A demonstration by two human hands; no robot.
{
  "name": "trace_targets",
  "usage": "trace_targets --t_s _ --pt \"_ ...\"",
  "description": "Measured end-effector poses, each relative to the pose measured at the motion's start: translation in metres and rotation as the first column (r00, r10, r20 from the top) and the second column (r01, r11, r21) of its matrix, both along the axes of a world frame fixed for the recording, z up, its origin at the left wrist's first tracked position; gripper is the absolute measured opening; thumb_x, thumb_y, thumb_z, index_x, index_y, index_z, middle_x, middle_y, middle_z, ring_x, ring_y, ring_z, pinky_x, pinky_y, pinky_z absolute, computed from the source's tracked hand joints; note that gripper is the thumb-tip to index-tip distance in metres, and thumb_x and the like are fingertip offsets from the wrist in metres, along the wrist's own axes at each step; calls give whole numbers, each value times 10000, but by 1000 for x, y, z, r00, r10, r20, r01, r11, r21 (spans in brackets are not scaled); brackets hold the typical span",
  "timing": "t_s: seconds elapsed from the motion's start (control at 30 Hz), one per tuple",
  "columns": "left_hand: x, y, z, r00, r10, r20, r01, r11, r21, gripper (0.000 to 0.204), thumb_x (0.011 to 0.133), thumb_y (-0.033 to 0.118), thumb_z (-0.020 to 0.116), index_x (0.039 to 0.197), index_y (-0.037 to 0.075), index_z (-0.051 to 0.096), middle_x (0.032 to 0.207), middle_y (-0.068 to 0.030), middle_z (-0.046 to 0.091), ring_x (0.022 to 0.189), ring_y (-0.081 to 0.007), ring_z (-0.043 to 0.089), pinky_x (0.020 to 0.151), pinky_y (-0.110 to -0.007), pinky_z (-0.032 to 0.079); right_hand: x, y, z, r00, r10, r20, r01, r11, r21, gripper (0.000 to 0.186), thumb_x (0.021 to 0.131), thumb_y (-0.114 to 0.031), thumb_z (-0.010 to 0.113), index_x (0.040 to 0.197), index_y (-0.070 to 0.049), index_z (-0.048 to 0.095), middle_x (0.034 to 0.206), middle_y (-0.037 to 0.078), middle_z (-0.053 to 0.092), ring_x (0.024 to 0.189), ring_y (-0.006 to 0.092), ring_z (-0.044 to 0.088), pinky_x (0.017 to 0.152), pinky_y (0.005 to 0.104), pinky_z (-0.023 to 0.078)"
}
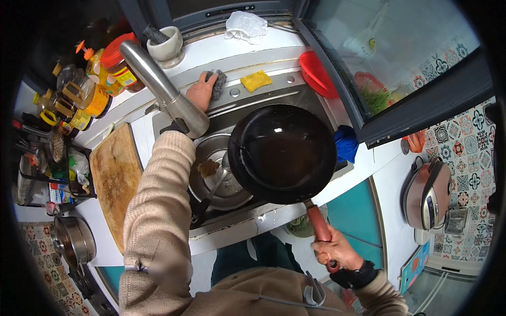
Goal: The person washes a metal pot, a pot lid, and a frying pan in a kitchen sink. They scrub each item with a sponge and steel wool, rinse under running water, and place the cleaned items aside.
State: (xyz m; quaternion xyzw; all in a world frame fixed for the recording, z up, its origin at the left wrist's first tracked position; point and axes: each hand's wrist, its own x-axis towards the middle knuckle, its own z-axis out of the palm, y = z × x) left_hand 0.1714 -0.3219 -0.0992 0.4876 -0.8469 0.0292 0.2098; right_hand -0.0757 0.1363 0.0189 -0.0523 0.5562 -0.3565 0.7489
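My right hand [340, 250] grips the reddish-brown handle of a black wok [284, 152], tilted over the right part of the sink [305, 95]. A little dark, shiny wetness shows inside the wok. At the back ledge of the sink, my left hand [202, 90] has its fingers closed around a grey steel wool scrubber [217, 85]. Its arm passes beside the steel faucet [163, 89]. Partly under the wok sits a metal basin [240, 199] with a brown scrap [208, 168] and a long-handled ladle or spatula [215, 190] in it; the wok hides part of the tool's head.
A yellow sponge [255, 81] and a red plastic bowl [319, 73] lie behind the wok. A blue cloth [345, 143] is at its right. An open window sash [363, 124] juts in from the right. Left are a cutting board [118, 184], bottles and a stone mortar [166, 50].
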Motion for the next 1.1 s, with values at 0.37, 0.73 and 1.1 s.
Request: trace_targets --t_s 0.37,0.73,1.1 --pt "181 -8 -6 883 316 -346 -164 900 405 329 948 279 434 832 37 623 702 -129 656 681 -321 641 650 -423 485 74 -9 -17 966 241 -97 -250 963 -103 560 820 -59 713 1265 -41 373 748 17 489 541 77 466 484 229 385" --pt "214 -31 -20 955 209 -209 -132 934 332 328 939 277 478 771 20 592 654 -139 633 670 -333 634 642 -418 486 119 -16 -15 837 398 -375 -486 856 -175 518 804 -95 723 1234 -39 439 797 -17 483 671 68 489 595 225 428" --pt "249 -3 -38 790 363 -494 -235 924 303 318 961 326 469 881 19 494 775 -177 610 730 -336 596 672 -412 460 113 -56 -28 1000 1 -27 -4 991 -131 398 792 73 632 1088 -68 406 676 13 432 427 76 391 399 241 324"
